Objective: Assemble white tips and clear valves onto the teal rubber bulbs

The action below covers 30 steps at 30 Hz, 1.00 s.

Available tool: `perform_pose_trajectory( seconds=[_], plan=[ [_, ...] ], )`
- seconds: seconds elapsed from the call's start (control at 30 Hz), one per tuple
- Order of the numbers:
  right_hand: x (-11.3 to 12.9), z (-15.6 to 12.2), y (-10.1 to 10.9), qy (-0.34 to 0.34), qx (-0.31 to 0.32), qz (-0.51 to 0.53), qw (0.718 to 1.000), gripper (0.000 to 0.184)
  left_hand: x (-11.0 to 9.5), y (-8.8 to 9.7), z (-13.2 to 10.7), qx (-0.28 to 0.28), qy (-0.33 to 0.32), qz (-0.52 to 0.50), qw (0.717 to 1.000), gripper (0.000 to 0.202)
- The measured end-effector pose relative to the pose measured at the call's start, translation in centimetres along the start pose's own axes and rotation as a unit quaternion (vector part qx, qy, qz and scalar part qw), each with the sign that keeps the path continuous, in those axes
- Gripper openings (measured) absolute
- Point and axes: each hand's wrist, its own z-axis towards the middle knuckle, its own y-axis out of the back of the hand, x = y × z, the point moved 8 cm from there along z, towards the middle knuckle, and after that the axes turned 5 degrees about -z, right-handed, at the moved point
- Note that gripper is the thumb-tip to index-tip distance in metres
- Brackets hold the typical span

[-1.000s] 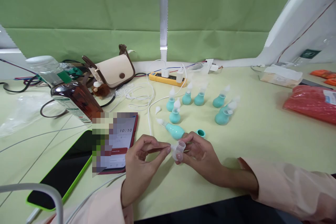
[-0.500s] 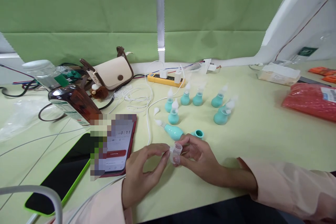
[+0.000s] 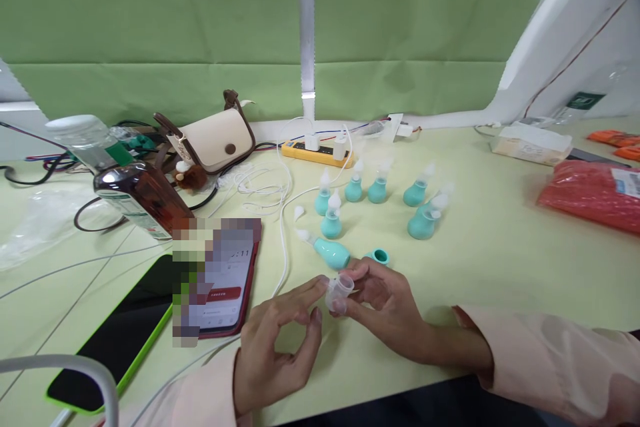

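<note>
Over the table's front part, my right hand [image 3: 387, 303] grips a small clear plastic cup-like piece [image 3: 341, 291] between thumb and fingers, its round opening facing up. My left hand [image 3: 277, 343] is at the piece's left side, with fingertips touching or very near it. The left thumb stands apart from the fingers. Just beyond lies a teal bulb nasal aspirator [image 3: 331, 253] on its side, its pale tip to the left. Beside it is a teal bulb [image 3: 380, 256] with an open mouth, partly hidden by my right hand. Several upright teal aspirators [image 3: 377, 189] with clear tips stand farther back.
A small white tip [image 3: 299, 213] lies near a white cable. Two phones [image 3: 227, 287], a brown bottle [image 3: 143, 193] and a cream handbag [image 3: 215, 140] are left. A yellow power strip [image 3: 317, 153] lies at the back, a red plastic package [image 3: 590, 193] at right.
My left thumb and fingers have come apart from their pinch at the clear piece, the thumb dropping lower. My right hand keeps the piece, now turned slightly and a little to the right.
</note>
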Motion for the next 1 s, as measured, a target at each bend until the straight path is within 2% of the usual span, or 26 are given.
perform_pose_trajectory(
  seconds=[0.1, 0.17, 0.2, 0.27, 0.33, 0.47, 0.57, 0.63, 0.73, 0.8, 0.83, 0.87, 0.93, 1.0],
  plan=[
    [0.5, 0.1, 0.0, 0.031, 0.005, 0.005, 0.999, 0.020, 0.8, 0.2, 0.1, -0.014, 0.061, -0.027, 0.998, 0.034],
    [0.6, 0.1, -0.2, 0.043, 0.016, 0.017, 0.999, 0.019, 1.1, -0.2, 0.0, 0.010, 0.091, -0.018, 0.996, 0.041],
    [0.7, 0.1, -0.3, 0.046, 0.021, 0.020, 0.999, 0.018, 1.1, -0.7, -0.2, 0.039, 0.099, -0.005, 0.994, 0.046],
    [0.8, 0.1, -0.3, 0.051, 0.021, 0.022, 0.998, 0.018, 0.9, -1.6, -0.6, 0.104, 0.097, 0.016, 0.990, 0.057],
    [1.0, 0.1, -0.2, 0.057, 0.017, 0.018, 0.998, 0.018, 0.7, -2.2, -1.0, 0.144, 0.086, 0.008, 0.986, 0.063],
    [1.4, -0.3, -0.4, 0.080, 0.023, -0.001, 0.996, 0.017, 0.4, -2.6, -1.3, 0.163, 0.072, -0.028, 0.984, 0.064],
    [2.5, -0.6, -0.3, 0.131, 0.014, -0.046, 0.990, 0.022, 0.3, -2.7, -1.4, 0.169, 0.063, -0.015, 0.983, 0.065],
    [4.4, -0.8, -0.2, 0.208, 0.019, -0.112, 0.971, 0.030, 0.1, -2.6, -1.5, 0.170, 0.053, -0.008, 0.984, 0.066],
    [8.6, -1.3, 0.5, 0.341, 0.022, -0.216, 0.915, 0.048, 0.1, -2.2, -1.4, 0.157, 0.036, 0.019, 0.987, 0.068],
    [11.2, -1.1, 2.1, 0.385, -0.007, -0.254, 0.887, 0.043, -0.1, -2.3, -1.2, 0.167, 0.003, 0.061, 0.984, 0.061],
    [12.1, -0.5, 2.9, 0.373, -0.010, -0.285, 0.883, 0.039, -0.1, -2.4, -1.0, 0.172, -0.017, 0.083, 0.981, 0.057],
    [12.4, 0.3, 3.2, 0.347, 0.018, -0.325, 0.880, 0.036, -0.2, -2.5, -0.8, 0.177, -0.035, 0.103, 0.978, 0.053],
    [11.4, 1.9, 3.5, 0.249, 0.125, -0.414, 0.867, 0.027, -0.2, -2.8, -0.5, 0.184, -0.062, 0.134, 0.972, 0.047],
    [9.6, 2.8, 4.0, 0.158, 0.201, -0.477, 0.841, 0.024, -0.3, -3.1, -0.4, 0.194, -0.085, 0.148, 0.966, 0.042]
  ],
)
